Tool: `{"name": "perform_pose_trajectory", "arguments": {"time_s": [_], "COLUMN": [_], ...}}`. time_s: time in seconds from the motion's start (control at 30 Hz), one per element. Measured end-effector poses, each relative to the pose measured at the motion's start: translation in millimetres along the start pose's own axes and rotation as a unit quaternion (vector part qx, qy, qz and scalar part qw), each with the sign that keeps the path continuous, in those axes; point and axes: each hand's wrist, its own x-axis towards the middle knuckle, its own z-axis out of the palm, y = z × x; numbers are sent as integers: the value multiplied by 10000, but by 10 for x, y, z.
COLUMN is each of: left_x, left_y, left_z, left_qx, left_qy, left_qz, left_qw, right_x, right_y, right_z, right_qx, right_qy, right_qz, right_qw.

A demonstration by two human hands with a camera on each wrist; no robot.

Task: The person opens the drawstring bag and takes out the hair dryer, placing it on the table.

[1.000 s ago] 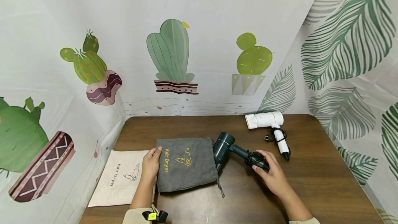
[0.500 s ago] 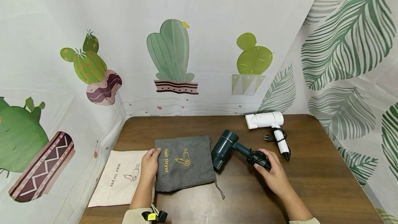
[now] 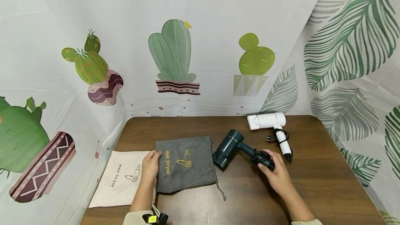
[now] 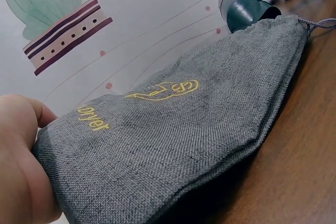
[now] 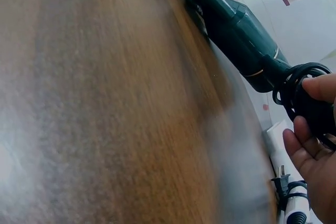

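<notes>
My left hand (image 3: 150, 166) pinches the left edge of a grey drawstring pouch (image 3: 200, 169), thumb on top; yellow lettering reading "Hair Dryer" marks its face. In the left wrist view the pouch (image 4: 173, 129) slopes up toward the fingers, its near edge raised off the wood. My right hand (image 3: 277, 173) grips the handle of a dark green hair dryer (image 3: 229, 147), where a black cord (image 3: 261, 158) is wound round it. The dryer's nozzle end lies right at the pouch's drawstring side. In the right wrist view thumb and fingers close round the cord bundle (image 5: 310, 93).
A white hair dryer (image 3: 267, 121) with its cord wrapped lies at the back right of the brown table (image 3: 243, 204). Flat under my left forearm is a cream pouch (image 3: 120, 180), also lettered "Hair Dryer". Behind the table hangs a cactus-printed cloth (image 3: 215, 44).
The dark hair dryer has come out of the grey pouch's mouth, drawn to the right by my right hand. The pouch has shifted slightly left and lies flatter; my left hand keeps its hold.
</notes>
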Motion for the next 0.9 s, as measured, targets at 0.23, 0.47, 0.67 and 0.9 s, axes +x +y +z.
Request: {"name": "perform_pose_trajectory", "arguments": {"time_s": [0.23, 0.47, 0.67, 0.9], "left_x": [9, -16, -29, -42], "left_y": [-22, -15, -37, -39], "left_z": [-19, -30, -31, -40], "left_qx": [206, 445, 290, 400], "left_qy": [-65, -92, -152, -128], "left_qz": [28, 119, 167, 179], "left_qw": [9998, 9989, 9993, 9990], "right_x": [0, 23, 64, 133], "right_y": [-17, -53, -54, -33], "right_z": [-4, 11, 32, 50], "right_qx": [6, -68, -72, -23], "right_qy": [141, 236, 326, 355], "right_qz": [133, 552, 776, 1078], "right_qw": [9998, 9982, 9964, 9935]}}
